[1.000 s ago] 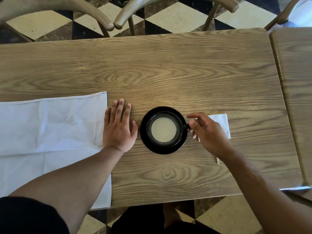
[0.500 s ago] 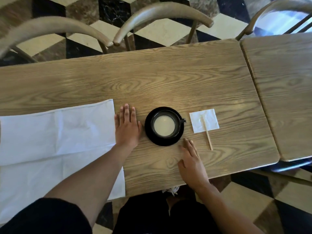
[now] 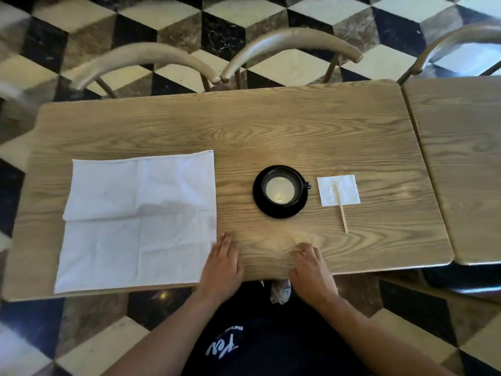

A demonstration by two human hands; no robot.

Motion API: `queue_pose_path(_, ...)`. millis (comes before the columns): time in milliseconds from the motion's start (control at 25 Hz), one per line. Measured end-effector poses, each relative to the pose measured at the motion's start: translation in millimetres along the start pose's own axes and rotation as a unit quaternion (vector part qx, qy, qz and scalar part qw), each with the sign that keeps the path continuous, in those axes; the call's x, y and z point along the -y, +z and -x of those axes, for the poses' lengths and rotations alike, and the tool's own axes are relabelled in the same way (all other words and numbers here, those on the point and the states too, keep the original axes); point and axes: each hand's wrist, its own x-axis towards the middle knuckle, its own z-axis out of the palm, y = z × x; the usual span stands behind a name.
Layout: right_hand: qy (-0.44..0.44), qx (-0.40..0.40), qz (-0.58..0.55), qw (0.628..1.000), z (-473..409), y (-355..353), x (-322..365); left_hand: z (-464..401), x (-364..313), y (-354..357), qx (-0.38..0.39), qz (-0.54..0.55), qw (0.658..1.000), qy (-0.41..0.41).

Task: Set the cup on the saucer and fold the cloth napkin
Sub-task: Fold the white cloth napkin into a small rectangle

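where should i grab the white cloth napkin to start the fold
Take the large white cloth napkin at its near right corner, by the left hand, with a pinch grip from the right edge. It lies flat and open on the wooden table, its right edge clear of the black cup and saucer, so that corner should lift freely.

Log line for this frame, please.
cup on saucer: done | cloth napkin: flat, unfolded | left hand, right hand: empty, at near table edge
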Motion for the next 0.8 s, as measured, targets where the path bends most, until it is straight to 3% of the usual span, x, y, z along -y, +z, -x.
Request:
queue_pose_path(240,-0.026,0.169,0.008,0.985,41,16,-11,102,6,24,-0.014,0.128,0.983,-0.133)
queue_pose_path(440,-0.011,0.298,0.025,0.954,29,22,-1,147,31,32,0.005,0.191,0.932,-0.309)
queue_pose_path(560,-0.019,0.324,0.042,0.945,19,27,22,156,49,30,0.023,0.231,0.904,-0.358)
queue_pose_path(800,-0.004,0.306,0.046,0.951,4,48,82,145,125,10,0.041,0.281,0.891,-0.354)
